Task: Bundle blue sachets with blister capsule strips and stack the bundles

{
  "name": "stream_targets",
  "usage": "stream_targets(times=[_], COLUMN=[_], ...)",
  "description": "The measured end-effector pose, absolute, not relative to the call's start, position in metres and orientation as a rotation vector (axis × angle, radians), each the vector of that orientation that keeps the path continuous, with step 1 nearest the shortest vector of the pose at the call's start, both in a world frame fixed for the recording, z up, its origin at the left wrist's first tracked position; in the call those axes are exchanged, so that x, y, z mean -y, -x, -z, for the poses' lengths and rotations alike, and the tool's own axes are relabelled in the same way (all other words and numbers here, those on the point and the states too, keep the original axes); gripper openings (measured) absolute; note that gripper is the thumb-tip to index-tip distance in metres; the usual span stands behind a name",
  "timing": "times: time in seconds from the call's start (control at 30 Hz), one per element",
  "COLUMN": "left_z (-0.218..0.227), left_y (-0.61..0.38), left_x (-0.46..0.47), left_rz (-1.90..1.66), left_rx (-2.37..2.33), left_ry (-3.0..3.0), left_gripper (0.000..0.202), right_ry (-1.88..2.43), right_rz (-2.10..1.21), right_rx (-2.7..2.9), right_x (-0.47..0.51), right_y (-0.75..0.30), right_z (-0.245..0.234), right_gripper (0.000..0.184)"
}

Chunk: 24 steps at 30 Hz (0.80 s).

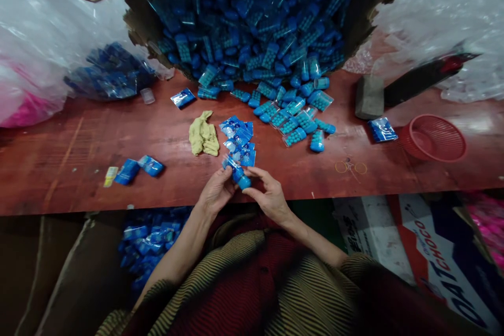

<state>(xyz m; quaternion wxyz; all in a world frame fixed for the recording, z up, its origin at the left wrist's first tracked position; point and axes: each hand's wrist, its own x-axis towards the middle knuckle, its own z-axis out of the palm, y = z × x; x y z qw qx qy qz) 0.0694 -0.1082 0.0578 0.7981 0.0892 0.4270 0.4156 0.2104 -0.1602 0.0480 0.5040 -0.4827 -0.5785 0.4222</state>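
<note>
My left hand [216, 190] and my right hand [269, 195] meet at the near edge of the red table [79, 157], both pinched on one small blue packet [239, 174] with a blue cap at its lower end. Just beyond the hands lies a small stack of flat blue-and-white packets [239, 139]. Farther back a big heap of blue capped tubes [255, 21] spills out of a torn cardboard box, with several loose tubes [299, 121] spread onto the table.
A yellow cloth [203, 134] lies left of the stack. A red plastic basket [435, 137], a grey block [369, 96] and a stray packet [382, 129] are at right. Two packets [139, 168] lie at left. A box of blue packets [151, 239] sits below the table edge.
</note>
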Motion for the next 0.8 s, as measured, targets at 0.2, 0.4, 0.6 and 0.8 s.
stream_targets(times=[0.2,0.4,0.6,0.8], left_z=[-0.054,-0.05,-0.047,-0.05], left_y=[-0.064,-0.053,-0.057,-0.069], left_x=[0.108,0.104,0.108,0.114], left_rz=[-0.873,-0.731,-0.677,-0.838], left_rx=[-0.865,-0.813,-0.787,-0.8], left_ry=[-0.186,-0.256,-0.215,-0.27], left_gripper=[0.007,0.022,0.021,0.014], right_ry=[1.086,1.073,1.073,1.362], right_rz=[-0.994,-1.033,-1.168,-1.088], right_rx=[1.455,1.587,1.58,1.244], right_x=[0.157,0.152,0.149,0.155], right_y=[-0.211,-0.217,-0.22,-0.214], right_z=[-0.052,-0.056,-0.059,-0.05], right_gripper=[0.052,0.083,0.082,0.036])
